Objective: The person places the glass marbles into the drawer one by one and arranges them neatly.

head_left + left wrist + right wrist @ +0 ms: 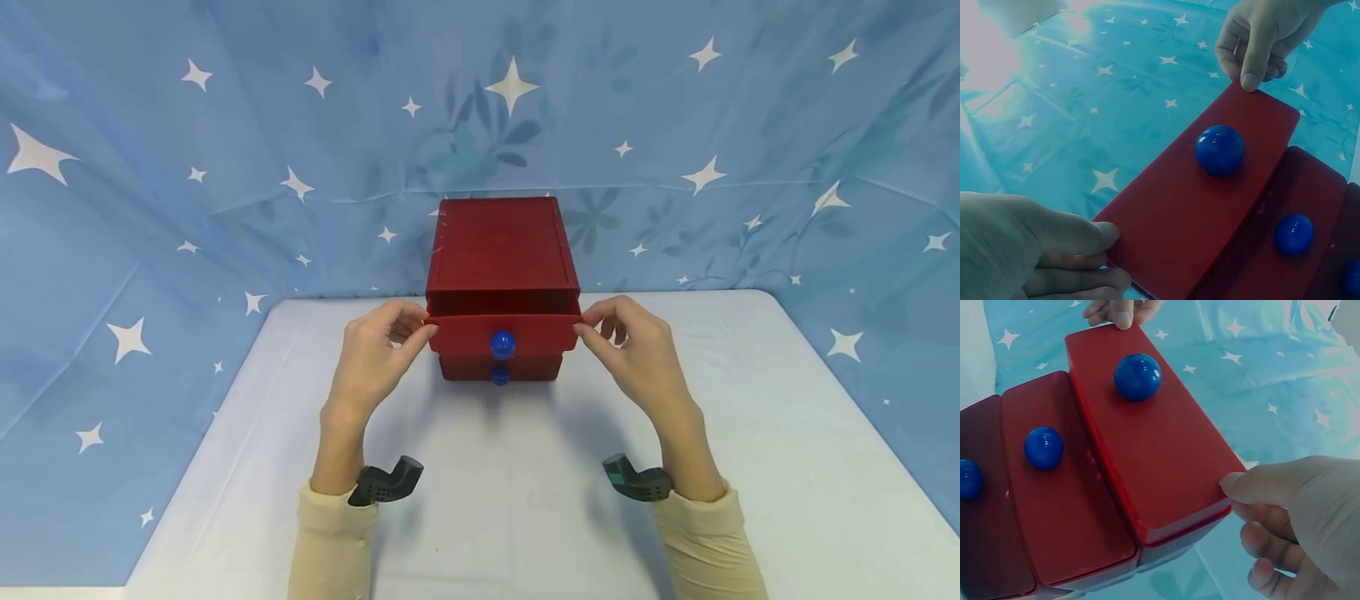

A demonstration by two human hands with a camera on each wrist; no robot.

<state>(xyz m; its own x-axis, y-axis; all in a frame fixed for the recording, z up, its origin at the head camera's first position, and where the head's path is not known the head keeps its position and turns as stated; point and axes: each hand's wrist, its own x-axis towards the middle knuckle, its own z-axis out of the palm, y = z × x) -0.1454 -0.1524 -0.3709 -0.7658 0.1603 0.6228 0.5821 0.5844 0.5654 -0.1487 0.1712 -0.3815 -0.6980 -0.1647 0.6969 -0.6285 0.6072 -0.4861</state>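
Note:
A red drawer cabinet (498, 243) stands at the back of the table, its top drawer (465, 335) pulled out a little so that a dark gap shows behind the front. The drawer's left upper corner is pinched between thumb and fingers of my left hand (369, 354). My right hand (641, 354) pinches the opposite upper corner the same way. Between them a round blue knob (502, 344) sits on the drawer front, and neither hand touches it. Lower drawers (1072, 506) with blue knobs (1044, 448) appear flush below in the right wrist view. The drawer's inside is hidden.
A white cloth (502, 500) covers the table. Behind and at both sides hangs a blue curtain (247, 125) with white stars, close to the cabinet's back. Each wrist wears a black camera mount, the left mount (386, 482) and the right mount (637, 479).

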